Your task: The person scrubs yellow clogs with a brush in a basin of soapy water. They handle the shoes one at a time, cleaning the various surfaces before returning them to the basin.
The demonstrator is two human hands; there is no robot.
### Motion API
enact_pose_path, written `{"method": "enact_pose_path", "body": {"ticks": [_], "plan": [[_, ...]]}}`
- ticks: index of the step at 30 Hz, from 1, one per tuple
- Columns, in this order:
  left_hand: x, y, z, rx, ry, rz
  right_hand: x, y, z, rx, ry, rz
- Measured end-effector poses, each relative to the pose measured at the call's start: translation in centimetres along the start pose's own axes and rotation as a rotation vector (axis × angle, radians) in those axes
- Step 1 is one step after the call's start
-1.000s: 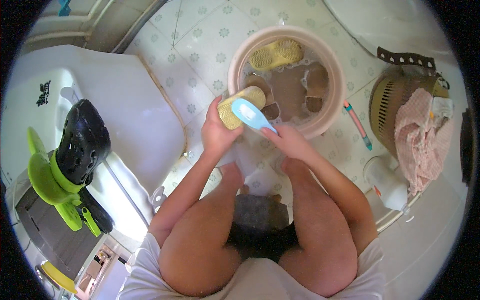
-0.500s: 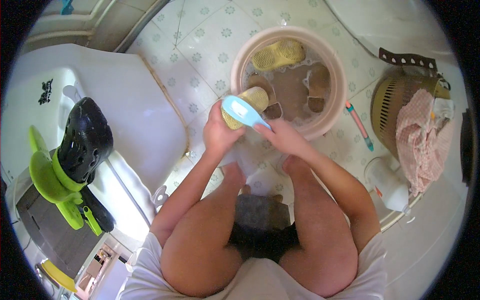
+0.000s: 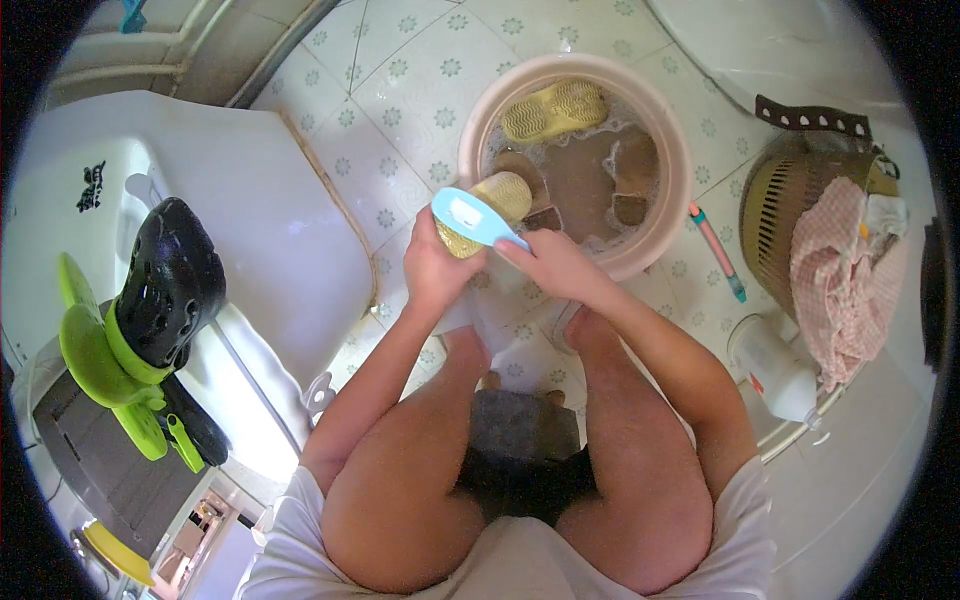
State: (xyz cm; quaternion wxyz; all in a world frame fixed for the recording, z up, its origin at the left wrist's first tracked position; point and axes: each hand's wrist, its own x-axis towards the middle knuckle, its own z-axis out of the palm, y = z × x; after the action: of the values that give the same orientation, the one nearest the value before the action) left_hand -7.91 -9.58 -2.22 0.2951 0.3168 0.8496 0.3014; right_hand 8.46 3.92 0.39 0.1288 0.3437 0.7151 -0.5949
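Observation:
My left hand [image 3: 432, 268] is closed around the near end of a shoe with a yellow, ridged sole [image 3: 510, 196], sole facing up. The shoe's far end reaches over the near-left rim of a pale pink basin [image 3: 681, 165]. My right hand [image 3: 562, 268] grips the handle of a light blue brush [image 3: 472, 219]. The brush's smooth back faces up and its head lies over the sole; the bristles are hidden beneath. Murky brown water with suds fills the basin. In it another shoe [image 3: 556, 111] lies yellow sole up, near brownish, partly sunken footwear [image 3: 633, 170].
A pink and teal stick-like tool [image 3: 718, 252] lies on the tiled floor right of the basin. Farther right are a basket [image 3: 765, 225] with a pink checked cloth [image 3: 835, 280] and a white bottle [image 3: 772, 368]. Black and green clogs [image 3: 170, 285] stand at left.
The brush has slid slightly left and toward me along the sole, with my right hand following. My left hand and the shoe have shifted a little left.

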Motion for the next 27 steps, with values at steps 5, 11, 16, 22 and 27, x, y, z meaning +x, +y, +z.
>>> {"method": "enact_pose_path", "body": {"ticks": [5,11,16,22,27], "plan": [[0.0,0.5,-0.3,0.055,-0.047,-0.041,-2.7,1.9,0.3,0.016,0.016,0.008],[-0.3,0.7,-0.3,0.066,-0.059,-0.033,-3.4,3.6,0.1,-0.012,0.069,0.029],[-0.1,0.6,-0.1,0.07,-0.012,0.039,1.7,0.6,-1.2,0.011,0.025,0.044],[-0.2,0.8,-0.4,0.014,-0.041,-0.026,-5.3,4.1,0.5,0.106,0.109,-0.01],[-0.4,1.2,0.1,0.102,-0.008,0.067,-1.4,4.3,-0.8,0.002,0.139,0.035]]}}
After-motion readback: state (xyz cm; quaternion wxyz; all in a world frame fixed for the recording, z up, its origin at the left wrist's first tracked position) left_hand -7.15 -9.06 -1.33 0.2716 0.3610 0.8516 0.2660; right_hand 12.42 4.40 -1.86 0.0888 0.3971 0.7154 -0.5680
